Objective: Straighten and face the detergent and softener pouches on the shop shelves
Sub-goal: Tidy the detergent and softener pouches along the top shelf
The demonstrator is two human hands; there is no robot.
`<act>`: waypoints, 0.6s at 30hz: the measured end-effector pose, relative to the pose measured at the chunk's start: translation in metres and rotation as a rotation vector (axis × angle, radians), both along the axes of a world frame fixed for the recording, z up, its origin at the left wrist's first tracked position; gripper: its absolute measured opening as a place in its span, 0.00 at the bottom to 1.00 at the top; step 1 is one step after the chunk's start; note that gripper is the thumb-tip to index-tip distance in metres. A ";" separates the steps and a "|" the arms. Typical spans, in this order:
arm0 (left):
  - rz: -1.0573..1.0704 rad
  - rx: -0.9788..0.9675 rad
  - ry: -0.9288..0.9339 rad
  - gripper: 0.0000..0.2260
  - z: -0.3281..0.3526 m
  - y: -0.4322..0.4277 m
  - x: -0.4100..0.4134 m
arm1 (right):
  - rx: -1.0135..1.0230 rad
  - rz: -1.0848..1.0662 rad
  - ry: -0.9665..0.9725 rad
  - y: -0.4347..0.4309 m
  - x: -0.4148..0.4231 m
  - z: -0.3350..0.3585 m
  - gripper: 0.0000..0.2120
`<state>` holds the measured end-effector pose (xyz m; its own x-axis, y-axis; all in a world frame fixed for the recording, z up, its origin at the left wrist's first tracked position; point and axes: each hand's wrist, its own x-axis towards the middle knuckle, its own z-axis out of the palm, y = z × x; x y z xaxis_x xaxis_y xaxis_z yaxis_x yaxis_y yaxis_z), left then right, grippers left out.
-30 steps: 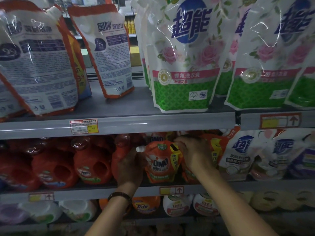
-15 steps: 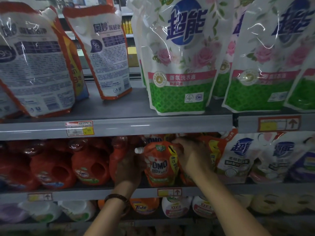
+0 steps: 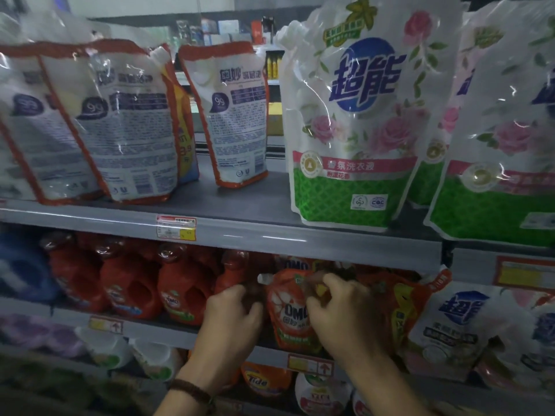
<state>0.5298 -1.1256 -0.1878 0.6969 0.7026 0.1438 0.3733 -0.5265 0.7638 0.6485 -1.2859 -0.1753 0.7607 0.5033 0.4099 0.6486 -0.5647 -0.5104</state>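
An orange OMO pouch (image 3: 292, 310) with a white spout stands on the middle shelf, its label facing me. My left hand (image 3: 231, 319) grips its left edge, fingers curled behind it. My right hand (image 3: 339, 310) holds its upper right corner, thumb over the front. More orange pouches (image 3: 399, 307) lean behind my right hand. On the upper shelf, several orange-trimmed pouches (image 3: 240, 115) show their printed backs, and white rose-print pouches (image 3: 354, 130) face forward.
Red OMO bottles (image 3: 180, 292) fill the middle shelf to the left. White and blue pouches (image 3: 450, 328) stand to the right. Tide pouches (image 3: 264, 381) and tubs sit on the lower shelf. The grey upper shelf edge (image 3: 270, 232) carries a price tag (image 3: 176, 227).
Both hands stay on the OMO pouch, the left gripping nearer its side. The camera has tilted up and swung, so the shelves sit lower and slanted in view.
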 end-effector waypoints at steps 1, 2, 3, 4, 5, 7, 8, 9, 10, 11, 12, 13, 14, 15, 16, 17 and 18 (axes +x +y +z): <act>-0.001 -0.007 -0.042 0.11 0.007 -0.001 -0.002 | 0.043 0.025 -0.026 0.002 -0.003 0.005 0.04; -0.010 0.005 -0.083 0.10 0.019 -0.003 -0.005 | 0.102 0.058 -0.058 0.004 -0.006 0.010 0.04; -0.017 0.037 -0.125 0.10 0.028 -0.003 -0.007 | 0.164 0.095 -0.071 0.007 -0.010 0.016 0.03; -0.028 0.061 -0.149 0.10 0.040 -0.004 -0.011 | 0.217 0.129 -0.069 0.010 -0.013 0.022 0.03; -0.038 0.058 -0.178 0.10 0.049 -0.001 -0.012 | 0.261 0.154 -0.066 0.013 -0.016 0.029 0.02; -0.076 0.027 -0.229 0.09 0.066 0.005 -0.018 | 0.341 0.170 -0.077 0.018 -0.023 0.045 0.01; -0.092 0.008 -0.248 0.08 0.076 0.008 -0.021 | 0.374 0.169 -0.088 0.020 -0.027 0.054 0.02; -0.111 -0.005 -0.271 0.08 0.082 0.014 -0.024 | 0.400 0.167 -0.097 0.024 -0.030 0.062 0.03; -0.126 -0.021 -0.287 0.08 0.089 0.019 -0.028 | 0.419 0.166 -0.093 0.028 -0.034 0.070 0.05; -0.151 -0.050 -0.315 0.08 0.093 0.026 -0.032 | 0.436 0.169 -0.073 0.033 -0.038 0.077 0.06; -0.171 -0.088 -0.340 0.08 0.099 0.033 -0.035 | 0.448 0.173 -0.048 0.039 -0.042 0.084 0.06; -0.189 -0.122 -0.361 0.08 0.104 0.041 -0.038 | 0.459 0.178 -0.028 0.045 -0.046 0.090 0.06; -0.200 -0.153 -0.375 0.08 0.110 0.048 -0.042 | 0.467 0.180 -0.011 0.052 -0.049 0.097 0.05; -0.213 -0.186 -0.395 0.09 0.115 0.055 -0.044 | 0.477 0.179 0.004 0.059 -0.051 0.102 0.05; -0.234 -0.235 -0.412 0.08 0.122 0.061 -0.047 | 0.486 0.176 0.020 0.067 -0.054 0.108 0.05; -0.265 -0.306 -0.432 0.07 0.128 0.069 -0.049 | 0.493 0.179 0.043 0.074 -0.056 0.112 0.05; -0.291 -0.392 -0.445 0.07 0.135 0.076 -0.052 | 0.499 0.190 0.069 0.081 -0.059 0.117 0.05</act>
<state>0.4778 -1.0500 -0.0529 0.7996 0.5533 0.2337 -0.1381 -0.2093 0.9681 0.5899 -1.2045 -0.0587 0.7089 0.3915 0.5867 0.6711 -0.1182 -0.7319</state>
